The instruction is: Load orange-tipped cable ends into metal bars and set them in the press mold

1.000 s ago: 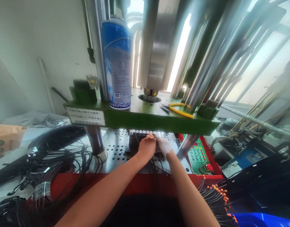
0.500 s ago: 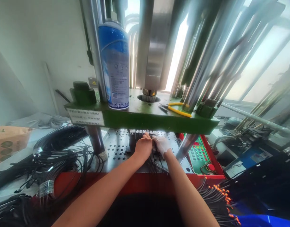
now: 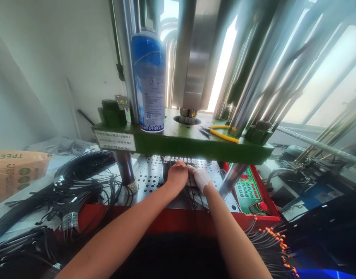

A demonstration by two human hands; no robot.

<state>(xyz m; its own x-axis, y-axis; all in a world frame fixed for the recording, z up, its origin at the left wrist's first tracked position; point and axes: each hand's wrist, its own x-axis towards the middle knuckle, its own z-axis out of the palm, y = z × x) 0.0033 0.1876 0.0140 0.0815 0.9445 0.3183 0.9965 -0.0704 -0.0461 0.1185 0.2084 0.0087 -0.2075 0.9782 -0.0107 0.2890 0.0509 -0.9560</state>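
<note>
Both my hands reach under the green press platen (image 3: 195,145) onto a dark mould block (image 3: 168,167) that lies on the perforated steel bed (image 3: 148,175). My bare left hand (image 3: 178,174) rests on the mould with its fingers curled down onto the thin black cables (image 3: 192,195) that run out toward me. My right hand (image 3: 200,178) wears a white glove and presses close beside it, fingers bent onto the same cables. A row of small connector ends (image 3: 180,159) shows just beyond my fingertips. What each hand pinches is hidden by the knuckles.
A blue spray can (image 3: 150,81) and yellow-handled pliers (image 3: 221,133) sit on the platen. Steel columns rise above. A green keypad with a red button (image 3: 249,190) is at right. Black cable bundles (image 3: 79,182) lie left, orange-tipped cables (image 3: 273,244) lower right, a brown sack (image 3: 15,174) far left.
The view has swung slightly, so everything sits a little further right in frame. Both hands stay together on the mould, with only small finger movement.
</note>
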